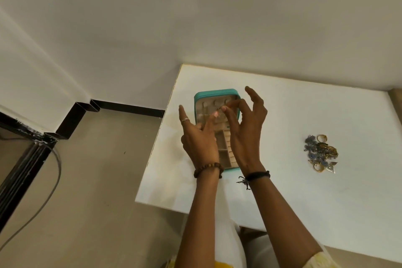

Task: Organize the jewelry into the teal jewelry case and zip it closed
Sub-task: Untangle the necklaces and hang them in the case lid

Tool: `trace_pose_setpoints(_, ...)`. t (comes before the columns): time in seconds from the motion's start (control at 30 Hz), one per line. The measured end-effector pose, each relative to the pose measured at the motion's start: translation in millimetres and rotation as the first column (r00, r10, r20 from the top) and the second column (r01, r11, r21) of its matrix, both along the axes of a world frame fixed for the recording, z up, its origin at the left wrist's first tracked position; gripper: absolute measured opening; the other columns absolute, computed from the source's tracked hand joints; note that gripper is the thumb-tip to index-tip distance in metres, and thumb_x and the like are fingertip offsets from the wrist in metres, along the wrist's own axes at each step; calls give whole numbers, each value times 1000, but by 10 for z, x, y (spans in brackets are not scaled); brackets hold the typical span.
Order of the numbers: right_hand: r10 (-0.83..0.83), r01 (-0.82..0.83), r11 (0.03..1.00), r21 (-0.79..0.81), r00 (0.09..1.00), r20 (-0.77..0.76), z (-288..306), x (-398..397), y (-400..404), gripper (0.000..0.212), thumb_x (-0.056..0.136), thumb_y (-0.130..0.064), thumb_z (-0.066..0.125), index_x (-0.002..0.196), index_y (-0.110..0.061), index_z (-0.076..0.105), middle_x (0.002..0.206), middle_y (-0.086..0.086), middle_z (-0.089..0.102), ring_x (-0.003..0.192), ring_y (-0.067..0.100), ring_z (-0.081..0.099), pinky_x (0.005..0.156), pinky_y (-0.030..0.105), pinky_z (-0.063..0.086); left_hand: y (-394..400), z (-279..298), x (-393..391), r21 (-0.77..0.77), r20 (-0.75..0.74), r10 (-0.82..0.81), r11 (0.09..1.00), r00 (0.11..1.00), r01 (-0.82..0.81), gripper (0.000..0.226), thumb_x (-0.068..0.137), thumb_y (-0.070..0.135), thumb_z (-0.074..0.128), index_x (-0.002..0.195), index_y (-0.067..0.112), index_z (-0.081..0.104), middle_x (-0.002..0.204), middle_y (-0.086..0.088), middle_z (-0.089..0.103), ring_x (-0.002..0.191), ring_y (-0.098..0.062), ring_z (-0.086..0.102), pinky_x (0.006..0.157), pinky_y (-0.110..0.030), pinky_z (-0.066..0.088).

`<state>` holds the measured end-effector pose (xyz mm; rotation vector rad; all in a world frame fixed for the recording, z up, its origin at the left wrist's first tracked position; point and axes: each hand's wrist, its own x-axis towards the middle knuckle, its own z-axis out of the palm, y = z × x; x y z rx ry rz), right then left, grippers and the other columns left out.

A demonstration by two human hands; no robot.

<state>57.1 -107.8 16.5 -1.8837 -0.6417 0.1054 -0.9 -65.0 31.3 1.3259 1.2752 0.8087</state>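
Lying open, teal jewelry case, beige, seemingly compartmented lining

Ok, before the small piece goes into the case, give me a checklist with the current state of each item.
1. Case open, beige inside showing: ok.
2. Small piece pinched in right hand: ok.
3. Left hand holds nothing, index finger pointing at the piece: ok.
4. Which slot the piece is meant for: cannot tell.
5. Jewelry pile still on table, apart from case: not ok.
6. Zipper condition: cannot tell.
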Motion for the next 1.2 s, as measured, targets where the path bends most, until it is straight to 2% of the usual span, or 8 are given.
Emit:
trace_pose_setpoints(0.1, 59, -53, 997, 52, 990, -125, -7, 44, 23, 12, 94, -20, 52, 106, -21, 55, 145, -5, 32, 129, 4, 24, 90, -8, 17, 76, -116, 54, -161, 63, -73, 983, 995, 83, 82, 79, 34, 66, 145, 17, 20, 78, 3, 60, 39, -1, 50, 47, -17, 50)
trace_pose_setpoints(0.23, 102, -69, 983, 169, 975, -195, -54, 79, 75, 5, 96, -16, 49, 94, -18, 53, 107, -2, 55, 93, -5, 48, 80, 7, 39, 204, -161, 90, -233, 133, -146, 957, 980, 174, 46, 81, 31, 66, 118, 10, 50, 70, -6, 59, 29, -2, 43, 32, -12, 36)
trace_pose_setpoints(0.37, 85, -51, 982, 184, 980, -179, -103, 38, 152, 14, 96, -19, 49, 88, -30, 48, 97, -2, 51, 89, 2, 48, 77, 10, 41, 230, -209, 98, -156, 71, -83, 983, 994, 93, 44, 79, 38, 66, 108, 8, 52, 57, -3, 55, 27, -4, 43, 33, -12, 36)
trace_pose_setpoints(0.47, 70, -27, 981, 192, 973, -218, -134, -16, 196, 19, 96, -22, 49, 88, -39, 45, 97, -8, 49, 93, 9, 50, 80, 21, 46, 225, -250, 91, -89, 23, -34, 995, 999, 36, 50, 78, 43, 65, 109, 6, 55, 71, -12, 64, 33, -6, 47, 39, -12, 43)
trace_pose_setpoints(0.7, 52, 20, 971, 240, 956, -289, -143, -147, 246, 6, 95, -24, 50, 93, -30, 48, 96, -9, 48, 87, -4, 52, 73, 10, 46, 194, -230, 57, -42, -20, 33, 999, 999, -34, 47, 80, 42, 61, 108, 4, 57, 96, -11, 66, 73, -23, 62, 58, -14, 48)
trace_pose_setpoints(0.9, -3, 111, 957, 269, 928, -374, -130, -225, 291, 8, 93, -22, 55, 93, -29, 53, 98, -7, 50, 97, 12, 56, 81, 24, 50, 145, -214, 58, 0, -42, 86, 996, 995, -86, 44, 83, 41, 59, 105, 4, 57, 86, -1, 58, 72, -14, 56, 52, -5, 42)
trace_pose_setpoints(1.03, -75, 149, 968, 203, 940, -333, -152, -205, 288, 12, 92, -24, 57, 97, -14, 57, 100, 1, 54, 93, 7, 54, 78, 20, 47, 116, -228, 70, 14, -58, 94, 996, 994, -93, 44, 85, 41, 57, 105, 3, 56, 86, 0, 57, 69, -12, 54, 48, -1, 41)
trace_pose_setpoints(1.2, -112, 148, 978, 149, 967, -228, -155, -199, 261, 4, 90, -24, 58, 91, -20, 56, 99, -1, 55, 87, 3, 53, 70, 8, 42, 89, -238, 72, 4, -62, 70, 998, 996, -70, 44, 86, 41, 55, 107, 2, 54, 85, 0, 57, 64, -9, 52, 48, -1, 41)
